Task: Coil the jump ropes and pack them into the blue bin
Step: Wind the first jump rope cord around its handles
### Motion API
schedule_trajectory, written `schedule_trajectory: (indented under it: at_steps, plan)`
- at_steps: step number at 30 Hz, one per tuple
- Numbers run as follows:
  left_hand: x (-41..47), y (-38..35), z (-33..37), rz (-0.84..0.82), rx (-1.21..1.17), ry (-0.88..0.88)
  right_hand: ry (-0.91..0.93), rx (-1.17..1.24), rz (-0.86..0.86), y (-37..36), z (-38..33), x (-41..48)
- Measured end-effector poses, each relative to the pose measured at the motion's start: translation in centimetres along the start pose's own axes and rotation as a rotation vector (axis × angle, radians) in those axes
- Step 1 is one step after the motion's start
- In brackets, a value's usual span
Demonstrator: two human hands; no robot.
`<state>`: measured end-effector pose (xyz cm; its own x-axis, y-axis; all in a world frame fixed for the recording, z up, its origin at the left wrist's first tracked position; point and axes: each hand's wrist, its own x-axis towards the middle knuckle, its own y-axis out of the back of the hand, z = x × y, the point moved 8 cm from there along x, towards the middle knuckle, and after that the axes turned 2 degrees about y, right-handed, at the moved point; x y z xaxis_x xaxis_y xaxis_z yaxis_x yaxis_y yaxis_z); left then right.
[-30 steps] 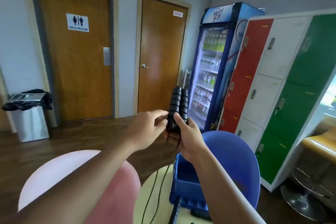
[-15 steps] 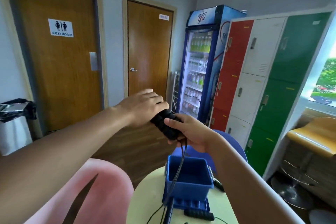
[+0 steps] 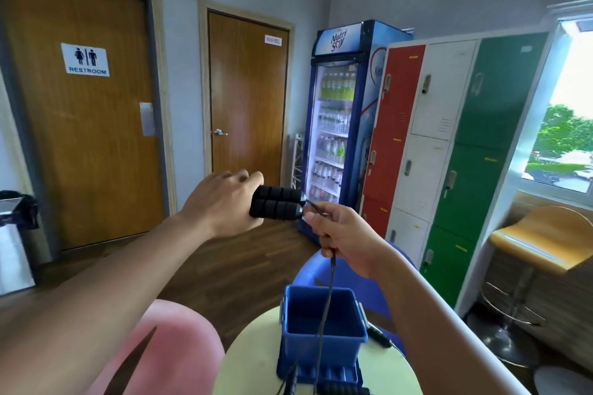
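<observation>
Two black foam handles (image 3: pixel 277 202) of one jump rope lie side by side, level, up in the air over the near floor. The left hand (image 3: pixel 221 202) has its fingers wrapped round their left ends. The right hand (image 3: pixel 346 236) is just beside the handles' right ends, thumb and fingers pinching the cord (image 3: pixel 332 269) where it leaves them. The cord drops from that fist, crosses in front of the open blue bin (image 3: pixel 343 351) and reaches the table (image 3: pixel 253 359) at the bottom edge. The bin stands upright on the round pale table, below and apart from the handles. A spare handle (image 3: pixel 341 390) lies on the table in front of the bin, and another dark handle end (image 3: pixel 380 335) is just right of it. A blue chair (image 3: pixel 309 272) is behind the bin, a pink chair (image 3: pixel 167 346) left of the table. Farther out: drinks fridge (image 3: pixel 340 125), red, white and green lockers (image 3: pixel 449 138), two wooden doors, one with a restroom sign (image 3: pixel 85 59), a lined trash can (image 3: pixel 16 234) far left, a yellow stool (image 3: pixel 545 240) by the window on the right. Both forearms cross the lower view, and the right one hides part of the table.
</observation>
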<state>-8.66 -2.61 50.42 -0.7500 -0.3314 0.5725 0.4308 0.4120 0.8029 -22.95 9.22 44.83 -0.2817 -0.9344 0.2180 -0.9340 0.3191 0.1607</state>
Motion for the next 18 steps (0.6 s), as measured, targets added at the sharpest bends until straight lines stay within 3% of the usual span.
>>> schedule_trajectory:
  at_steps: [8, 12, 15, 18]
  plan:
    - [-0.3, -1.2, -0.9, -0.067, -0.113, 0.1, 0.009, -0.022, -0.005, 0.4, -0.5, 1.4]
    - [-0.6, -1.9, -1.3, -0.1, -0.234, 0.232, 0.038, -0.028, 0.032, 0.7, -0.7, 1.8]
    - [-1.2, -3.8, -1.3, -0.146, -0.496, 0.432, 0.064, -0.005, 0.078, 0.9, -0.9, 2.2]
    - [-1.9, -6.5, -0.6, -0.188, -1.006, 0.675, 0.078, 0.029, 0.149, 1.2, -0.7, 2.7]
